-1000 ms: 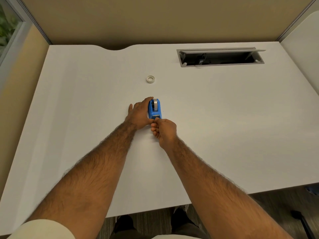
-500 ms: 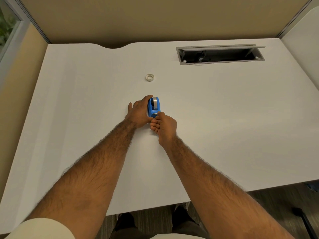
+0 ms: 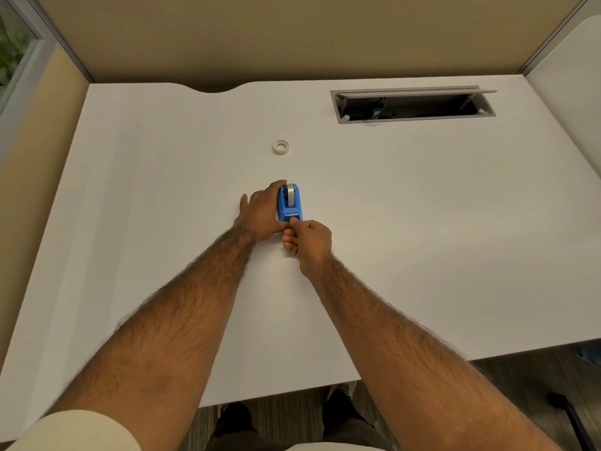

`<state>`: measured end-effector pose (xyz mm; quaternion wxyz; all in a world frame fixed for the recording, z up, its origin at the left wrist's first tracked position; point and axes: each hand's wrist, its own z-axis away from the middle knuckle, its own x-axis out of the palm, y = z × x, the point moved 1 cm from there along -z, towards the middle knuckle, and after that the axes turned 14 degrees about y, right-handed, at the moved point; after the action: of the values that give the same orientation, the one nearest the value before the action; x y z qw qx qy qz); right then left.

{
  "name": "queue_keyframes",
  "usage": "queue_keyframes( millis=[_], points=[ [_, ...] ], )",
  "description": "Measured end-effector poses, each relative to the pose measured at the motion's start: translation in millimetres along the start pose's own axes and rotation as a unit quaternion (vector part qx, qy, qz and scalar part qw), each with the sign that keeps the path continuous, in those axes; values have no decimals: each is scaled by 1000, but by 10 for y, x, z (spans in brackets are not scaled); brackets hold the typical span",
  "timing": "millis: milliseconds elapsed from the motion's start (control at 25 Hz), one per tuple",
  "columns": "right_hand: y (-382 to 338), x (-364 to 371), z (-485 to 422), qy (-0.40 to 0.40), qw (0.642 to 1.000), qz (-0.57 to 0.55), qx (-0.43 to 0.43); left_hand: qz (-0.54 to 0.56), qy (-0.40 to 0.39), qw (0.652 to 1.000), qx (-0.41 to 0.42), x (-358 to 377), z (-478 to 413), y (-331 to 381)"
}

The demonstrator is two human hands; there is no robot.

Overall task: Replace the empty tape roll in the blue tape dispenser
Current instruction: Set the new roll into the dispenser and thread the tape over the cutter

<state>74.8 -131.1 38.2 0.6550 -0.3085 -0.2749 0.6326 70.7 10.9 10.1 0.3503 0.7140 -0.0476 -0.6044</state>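
The blue tape dispenser (image 3: 289, 203) stands on the white desk (image 3: 422, 222) near its middle, with a grey-white tape roll (image 3: 291, 194) seated in it. My left hand (image 3: 260, 211) grips the dispenser's left side, fingers wrapped over its far end. My right hand (image 3: 309, 240) is curled just in front, thumb and forefinger pinched at the dispenser's near cutter end; whether they hold the tape's end is too small to tell. A small white empty roll core (image 3: 281, 147) lies flat on the desk beyond the dispenser.
An open cable tray slot (image 3: 413, 104) is set into the desk at the back right. Tan partition walls (image 3: 292, 34) close the desk's back and left. A second white surface (image 3: 572, 70) adjoins on the right.
My right hand's pinching fingers drew slightly back toward me at the cutter end. The left hand and dispenser stayed in place; the camera shifted a little.
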Motion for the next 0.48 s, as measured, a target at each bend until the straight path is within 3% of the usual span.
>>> queue_keyframes(
  millis=[480],
  points=[
    [35, -127, 16, -55, 994, 90, -15, -13, -32, 999, 7, -72, 72, -29]
  ],
)
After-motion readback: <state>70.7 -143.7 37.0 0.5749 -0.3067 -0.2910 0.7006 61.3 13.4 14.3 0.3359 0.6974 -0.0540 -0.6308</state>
